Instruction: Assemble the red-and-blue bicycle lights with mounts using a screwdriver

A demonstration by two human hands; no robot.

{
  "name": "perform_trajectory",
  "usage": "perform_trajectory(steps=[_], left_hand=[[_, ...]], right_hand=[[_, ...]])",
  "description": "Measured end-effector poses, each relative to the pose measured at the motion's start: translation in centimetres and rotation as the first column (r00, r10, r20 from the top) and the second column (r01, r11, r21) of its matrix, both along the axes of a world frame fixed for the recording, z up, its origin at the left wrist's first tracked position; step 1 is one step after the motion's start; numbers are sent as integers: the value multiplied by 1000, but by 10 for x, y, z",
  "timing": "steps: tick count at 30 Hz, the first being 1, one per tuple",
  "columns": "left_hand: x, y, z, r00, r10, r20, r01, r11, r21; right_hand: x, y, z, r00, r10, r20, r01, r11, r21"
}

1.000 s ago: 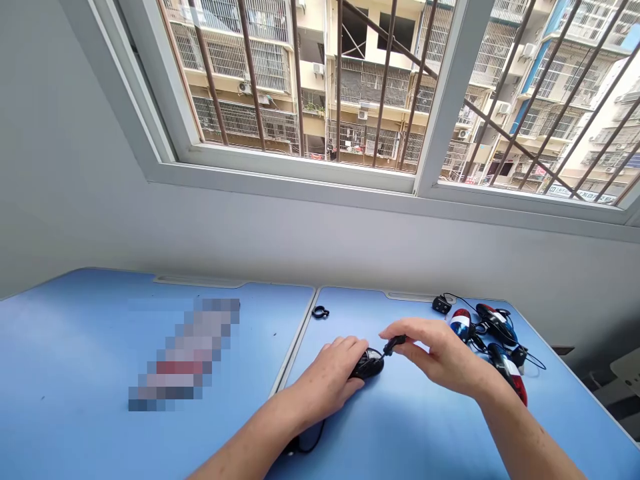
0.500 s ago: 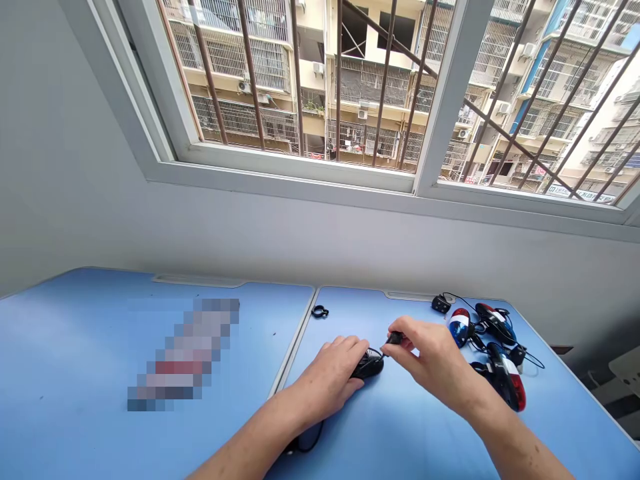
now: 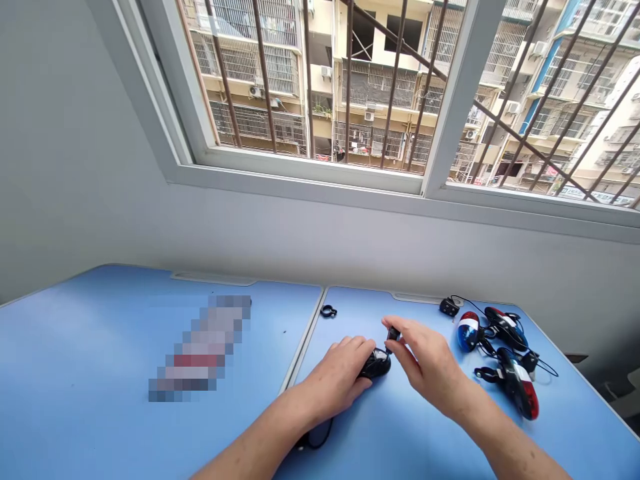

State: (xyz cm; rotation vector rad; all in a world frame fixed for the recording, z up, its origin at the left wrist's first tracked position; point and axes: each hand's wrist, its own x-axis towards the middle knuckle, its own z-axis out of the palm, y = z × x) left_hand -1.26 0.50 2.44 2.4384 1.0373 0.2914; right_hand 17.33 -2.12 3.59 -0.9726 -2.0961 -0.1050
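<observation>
My left hand (image 3: 336, 381) is closed around a glossy black rounded shell (image 3: 377, 364), pressing it down on the blue tabletop. The fingers and palm cover most of the shell. In my right hand (image 3: 425, 348) a small screwdriver (image 3: 394, 333) with a short black handle is pinched between thumb and fingertips. It stands nearly upright, its thin shaft reaching the right end of the shell. Whether the tip sits in a screw is too small to tell. A black cable (image 3: 323, 440) and a dark part show below my left forearm.
Several red, white and blue bicycle siren lights (image 3: 519, 383) with black mounts lie at the right. Behind them is a small black box (image 3: 449, 307) with a wire. A black ring clamp (image 3: 328, 311) lies near the table seam. A blurred-out item (image 3: 200, 350) lies left.
The screwdriver has turned from slanted to nearly upright over the shell's end. My left hand keeps its hold. The whole view has shifted slightly.
</observation>
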Motion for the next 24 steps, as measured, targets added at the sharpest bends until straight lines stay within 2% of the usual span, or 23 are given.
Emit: perform_trajectory(steps=[3,7,15,24], left_hand=[[1,0,1,999,13,-48,-12,1000,16],[1,-1,3,999,14,-49,-13,1000,17],[2,-3,6,997,19,-74,-16,999,37],[0,-2,1,999,17,-38,-15,999,42]], right_hand=[[4,-1,5,994,97,-39,-101,988,-118],[9,-3,13,984,138,-114,-161,959,-233],[12,1,15,981,192,-32,-194,974,-115],[11,0,15,986,166,-10,-166,980,-113]])
